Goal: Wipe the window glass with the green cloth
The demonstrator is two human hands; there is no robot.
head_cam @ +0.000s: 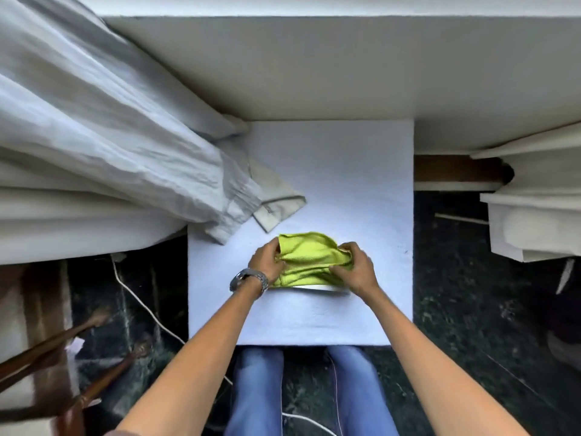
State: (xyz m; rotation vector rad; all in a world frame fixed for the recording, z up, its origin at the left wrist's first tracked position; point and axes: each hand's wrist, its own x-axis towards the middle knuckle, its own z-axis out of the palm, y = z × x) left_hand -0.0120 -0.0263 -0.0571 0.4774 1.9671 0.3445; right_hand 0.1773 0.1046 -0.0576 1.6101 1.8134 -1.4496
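A yellow-green cloth [309, 258] lies bunched on a white table [345, 171], over a pale round rim [317, 288] that shows just under its near edge. My left hand [267, 258], with a metal watch on the wrist, grips the cloth's left side. My right hand [355, 267] grips its right side with fingers curled into the fabric. No window glass is in view; only a white ledge [314, 4] runs along the top of the frame.
A grey-white curtain [110, 136] hangs from the left and its hem rests on the table's left part. A cream wall [314, 67] stands behind the table. Another pale curtain [534, 199] is at right. Wooden furniture legs [72, 338] and a white cable [141, 303] cross the dark floor at left.
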